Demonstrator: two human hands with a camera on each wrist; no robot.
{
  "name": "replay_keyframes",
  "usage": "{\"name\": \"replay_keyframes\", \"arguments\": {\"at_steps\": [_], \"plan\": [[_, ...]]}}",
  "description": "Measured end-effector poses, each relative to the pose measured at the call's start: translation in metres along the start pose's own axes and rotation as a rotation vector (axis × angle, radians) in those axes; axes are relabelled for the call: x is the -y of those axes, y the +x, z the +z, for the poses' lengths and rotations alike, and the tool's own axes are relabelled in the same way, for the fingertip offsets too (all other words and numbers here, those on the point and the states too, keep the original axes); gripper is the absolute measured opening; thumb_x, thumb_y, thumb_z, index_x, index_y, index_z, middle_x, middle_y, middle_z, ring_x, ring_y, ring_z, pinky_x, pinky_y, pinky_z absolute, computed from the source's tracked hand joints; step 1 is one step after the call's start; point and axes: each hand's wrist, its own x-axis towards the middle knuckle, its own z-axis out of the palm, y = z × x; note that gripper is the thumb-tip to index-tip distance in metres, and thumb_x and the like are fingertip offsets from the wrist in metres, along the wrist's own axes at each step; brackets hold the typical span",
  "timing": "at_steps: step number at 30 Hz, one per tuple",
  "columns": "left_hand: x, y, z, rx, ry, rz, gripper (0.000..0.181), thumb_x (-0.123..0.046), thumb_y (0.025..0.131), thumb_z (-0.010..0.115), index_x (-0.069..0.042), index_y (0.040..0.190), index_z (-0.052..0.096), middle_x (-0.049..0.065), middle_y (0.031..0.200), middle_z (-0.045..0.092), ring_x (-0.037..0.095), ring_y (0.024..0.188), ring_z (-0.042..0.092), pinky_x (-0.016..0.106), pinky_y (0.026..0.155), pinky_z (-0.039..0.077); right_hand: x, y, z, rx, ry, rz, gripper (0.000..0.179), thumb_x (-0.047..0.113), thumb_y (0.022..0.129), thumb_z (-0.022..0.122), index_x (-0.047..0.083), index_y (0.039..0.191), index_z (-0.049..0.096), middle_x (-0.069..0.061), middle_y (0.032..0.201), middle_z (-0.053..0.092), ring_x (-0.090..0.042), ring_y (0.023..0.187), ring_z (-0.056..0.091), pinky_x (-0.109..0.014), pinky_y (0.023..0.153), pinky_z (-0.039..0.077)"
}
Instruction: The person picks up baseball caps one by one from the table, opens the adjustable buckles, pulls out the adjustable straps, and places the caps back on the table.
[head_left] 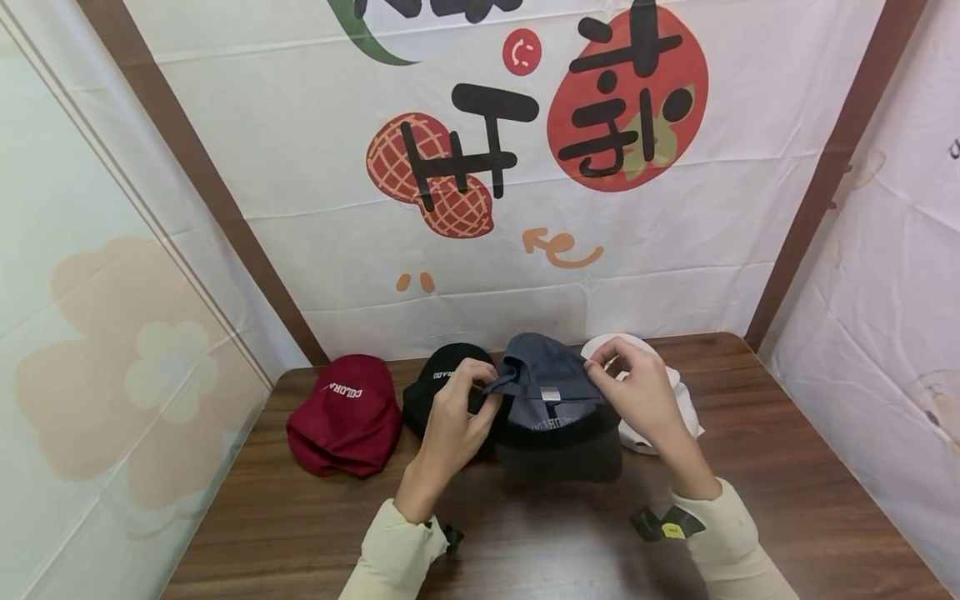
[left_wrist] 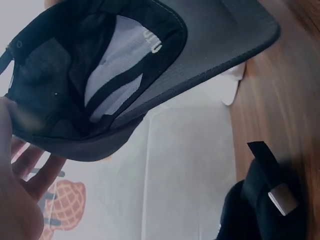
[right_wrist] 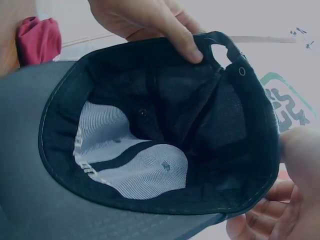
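Observation:
A dark blue-grey baseball cap (head_left: 543,358) is held up over the table, its brim toward me and its inside showing. My left hand (head_left: 453,417) pinches the sweatband edge beside the back strap opening, thumb inside the cap in the right wrist view. On the opposite side, my right hand (head_left: 641,387) grips the rim between thumb and fingers. White mesh lining (right_wrist: 155,167) and pale lettering show within the crown. Behind my left hand sits a black cap (head_left: 442,371) with white lettering; a white cap (head_left: 678,400) lies partly hidden behind my right hand.
A maroon cap (head_left: 345,417) rests at the left of the brown wooden table (head_left: 255,517). White printed cloth (head_left: 300,150) hangs behind and at both sides. Dark wrist-worn devices (head_left: 667,525) sit at the sleeve cuffs.

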Motion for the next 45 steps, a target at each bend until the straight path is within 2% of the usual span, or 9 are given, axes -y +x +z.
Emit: {"name": "replay_keyframes", "arguments": {"at_steps": [4,14,21,25,29,35,38,40,45], "plan": [[-0.003,0.003,-0.001,-0.029,0.008,-0.012,0.021,0.007,0.095,0.068,-0.004,0.11,0.059,0.01,0.11,0.067,0.019,0.091,0.067,0.033,0.072,0.058,0.0,-0.001,0.002,0.028,-0.018,0.023,0.008,0.008,0.094,0.077,0.012,0.088,0.073,-0.004,0.085,0.072,-0.013,0.075,0.065,-0.024,0.067,0.047],[-0.006,0.01,0.0,-0.097,-0.045,-0.034,0.018,0.008,0.094,0.068,-0.005,0.103,0.062,0.009,0.101,0.068,0.017,0.084,0.064,0.032,0.058,0.055,-0.002,-0.007,0.005,0.146,-0.067,0.085,0.006,0.013,0.096,0.075,0.013,0.09,0.072,-0.003,0.083,0.075,-0.013,0.074,0.067,-0.029,0.07,0.05],[-0.004,0.012,0.001,-0.146,-0.046,-0.068,0.017,0.006,0.093,0.071,-0.006,0.102,0.064,0.01,0.098,0.069,0.017,0.078,0.064,0.032,0.056,0.055,-0.004,-0.009,0.007,0.209,-0.036,0.097,0.004,0.014,0.099,0.072,0.012,0.096,0.074,-0.003,0.081,0.076,-0.009,0.067,0.068,-0.026,0.061,0.048],[-0.005,0.012,0.002,-0.164,-0.022,-0.077,0.017,0.005,0.093,0.072,-0.006,0.104,0.064,0.01,0.096,0.069,0.02,0.073,0.064,0.031,0.055,0.055,-0.003,-0.011,0.009,0.223,-0.008,0.049,0.004,0.016,0.101,0.071,0.013,0.099,0.074,-0.002,0.085,0.077,-0.01,0.068,0.068,-0.025,0.063,0.051],[-0.006,0.013,0.001,-0.171,-0.008,-0.085,0.016,0.003,0.094,0.073,-0.006,0.104,0.064,0.009,0.094,0.068,0.021,0.073,0.064,0.032,0.055,0.053,-0.001,-0.015,0.012,0.244,0.016,-0.032,0.008,0.026,0.102,0.075,0.018,0.102,0.074,0.002,0.092,0.075,-0.01,0.072,0.067,-0.026,0.066,0.054],[-0.006,0.014,0.0,-0.162,0.005,-0.092,0.015,0.001,0.095,0.074,-0.007,0.103,0.064,0.009,0.093,0.067,0.019,0.072,0.062,0.031,0.059,0.052,0.001,-0.022,0.019,0.348,-0.038,-0.219,0.04,0.037,0.085,0.091,0.02,0.115,0.071,0.007,0.102,0.069,-0.012,0.085,0.065,-0.024,0.069,0.054],[-0.006,0.014,0.0,-0.159,0.008,-0.1,0.015,0.001,0.094,0.074,-0.006,0.103,0.064,0.009,0.093,0.068,0.019,0.073,0.062,0.03,0.062,0.052,-0.001,-0.025,0.024,0.361,-0.129,-0.315,0.05,0.034,0.078,0.096,0.018,0.118,0.069,0.008,0.104,0.067,-0.013,0.089,0.064,-0.025,0.075,0.054],[-0.006,0.014,-0.001,-0.155,0.009,-0.112,0.016,0.001,0.094,0.075,-0.006,0.103,0.064,0.009,0.094,0.068,0.019,0.075,0.063,0.031,0.063,0.053,-0.003,-0.025,0.027,0.349,-0.152,-0.35,0.044,0.025,0.08,0.094,0.017,0.116,0.069,0.007,0.104,0.068,-0.011,0.09,0.064,-0.026,0.077,0.054],[-0.006,0.012,-0.003,-0.136,0.004,-0.154,0.017,0.0,0.093,0.076,-0.007,0.103,0.064,0.009,0.094,0.067,0.019,0.079,0.067,0.034,0.059,0.056,-0.005,-0.024,0.026,0.285,-0.096,-0.334,0.027,0.006,0.086,0.084,0.015,0.107,0.071,0.006,0.097,0.068,-0.007,0.081,0.062,-0.026,0.07,0.056]]}}
